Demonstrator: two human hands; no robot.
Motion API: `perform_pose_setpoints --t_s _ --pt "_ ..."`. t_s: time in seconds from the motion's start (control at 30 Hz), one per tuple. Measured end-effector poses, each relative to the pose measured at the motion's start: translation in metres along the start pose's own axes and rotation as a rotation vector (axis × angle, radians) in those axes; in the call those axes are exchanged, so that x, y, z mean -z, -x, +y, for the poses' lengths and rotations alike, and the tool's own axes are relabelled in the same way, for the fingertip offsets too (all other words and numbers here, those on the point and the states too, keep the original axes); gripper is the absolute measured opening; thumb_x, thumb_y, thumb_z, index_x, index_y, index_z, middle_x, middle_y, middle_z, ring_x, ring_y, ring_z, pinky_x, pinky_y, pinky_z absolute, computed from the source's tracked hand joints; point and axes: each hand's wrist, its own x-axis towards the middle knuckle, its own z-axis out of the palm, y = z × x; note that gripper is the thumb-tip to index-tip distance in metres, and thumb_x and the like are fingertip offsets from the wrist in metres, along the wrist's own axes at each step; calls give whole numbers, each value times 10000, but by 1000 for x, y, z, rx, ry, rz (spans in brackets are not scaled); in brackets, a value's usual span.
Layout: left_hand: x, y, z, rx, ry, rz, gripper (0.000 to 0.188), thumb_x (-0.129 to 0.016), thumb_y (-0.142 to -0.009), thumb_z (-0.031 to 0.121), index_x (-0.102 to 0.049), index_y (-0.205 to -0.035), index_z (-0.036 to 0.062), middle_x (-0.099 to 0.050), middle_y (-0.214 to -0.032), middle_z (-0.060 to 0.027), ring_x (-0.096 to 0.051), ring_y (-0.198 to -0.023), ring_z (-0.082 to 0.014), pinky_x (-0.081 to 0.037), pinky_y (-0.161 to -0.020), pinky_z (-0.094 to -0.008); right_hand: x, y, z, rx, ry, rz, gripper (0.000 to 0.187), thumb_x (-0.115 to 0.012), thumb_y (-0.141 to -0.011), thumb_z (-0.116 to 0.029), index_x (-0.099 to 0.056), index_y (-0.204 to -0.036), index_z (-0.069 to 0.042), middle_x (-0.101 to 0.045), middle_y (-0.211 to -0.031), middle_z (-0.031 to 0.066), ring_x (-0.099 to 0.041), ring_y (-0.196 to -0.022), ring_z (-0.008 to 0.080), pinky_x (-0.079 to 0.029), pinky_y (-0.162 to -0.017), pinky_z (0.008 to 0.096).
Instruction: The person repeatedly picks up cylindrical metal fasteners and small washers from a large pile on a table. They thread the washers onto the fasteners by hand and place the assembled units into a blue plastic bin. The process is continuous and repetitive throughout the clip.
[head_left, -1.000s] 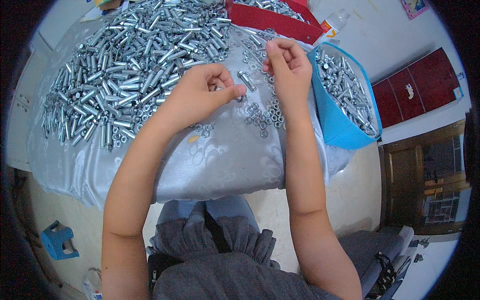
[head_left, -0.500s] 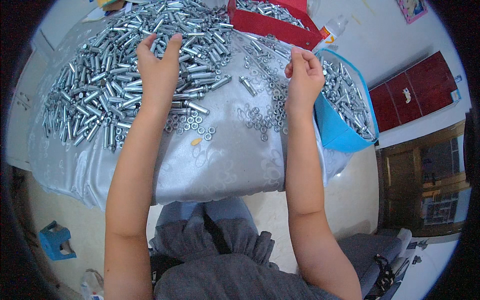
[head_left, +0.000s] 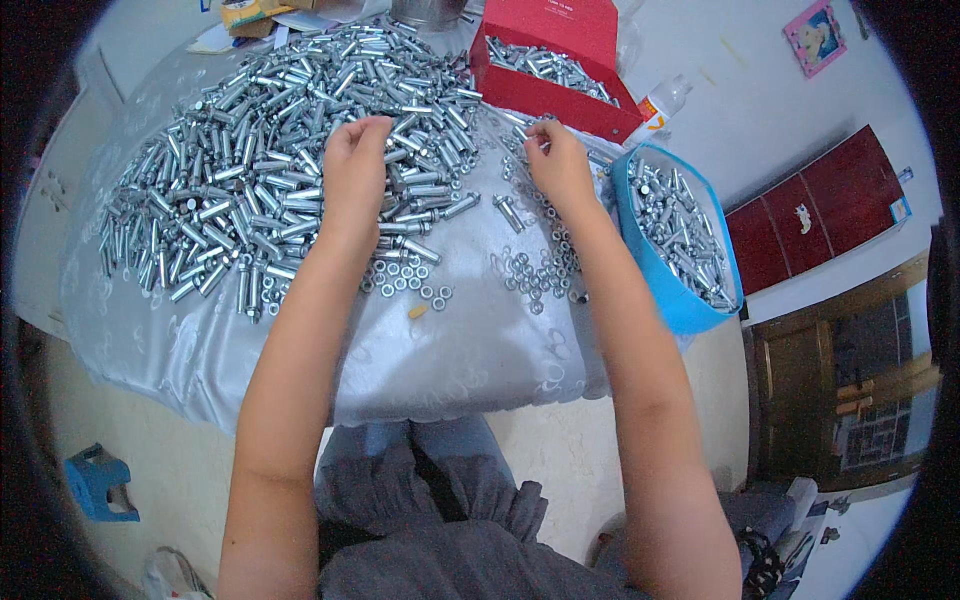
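A big heap of silvery expansion bolts (head_left: pixel 230 170) covers the left and middle of the table. My left hand (head_left: pixel 357 175) is over the heap's right side, its fingers curled together; what they hold, if anything, is hidden. To its right my right hand (head_left: pixel 562 172) hovers above loose metal nuts (head_left: pixel 545 270), thumb and fingers pinched. I cannot make out what is in that pinch. One single bolt (head_left: pixel 508 213) lies on the cloth between the hands. More nuts (head_left: pixel 405 275) lie along the heap's near edge.
A blue bin of bolts (head_left: pixel 668 300) stands at the table's right edge. Behind it are a red box with bolts (head_left: pixel 550 95) and a plastic bottle (head_left: pixel 664 102). A metal pot (head_left: pixel 428 12) sits at the back. The table has a shiny silver-grey cloth (head_left: pixel 460 370).
My left hand has gone from open fingers to curled ones and moved right. My right hand has moved left, away from the blue bin. The whole view has tilted slightly.
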Motion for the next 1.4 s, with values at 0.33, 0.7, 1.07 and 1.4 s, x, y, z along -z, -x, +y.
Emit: perform_pose_setpoints --t_s 0.33,0.7,1.07,1.4 --pt "-5 -3 3 -188 89 -29 366 -491 -847 316 -484 -994 -20 -529 -944 -89 -471 -870 -143 -353 -800 -243 -29 -49 41 -106 140 -224 228 -593 -666 -98 -604 -886 -39 -580 -931 219 -555 -892 356 -432 -801 402" --pt "-14 2 -3 -313 -8 -162 349 -480 -863 307 -463 -977 -23 -524 -946 -115 -494 -869 -156 -383 -791 -266 -30 -83 13 -148 333 -419 306 -571 -682 -168 -576 -864 78 -569 -905 268 -573 -858 354 -450 -758 393" --pt "-15 5 -8 -213 -100 -205 362 -387 -884 355 -493 -981 23 -553 -986 -71 -498 -886 -144 -382 -779 -289 -54 -86 -34 -207 404 -567 393 -629 -615 -253 -614 -891 27 -583 -930 233 -585 -874 315 -456 -763 364" --pt "-17 5 -12 -190 -126 -225 346 -408 -876 356 -493 -965 33 -558 -946 -56 -497 -850 -128 -379 -742 -263 -44 -80 -24 -255 388 -469 485 -671 -592 -321 -610 -901 49 -614 -850 202 -607 -771 267 -468 -696 339"
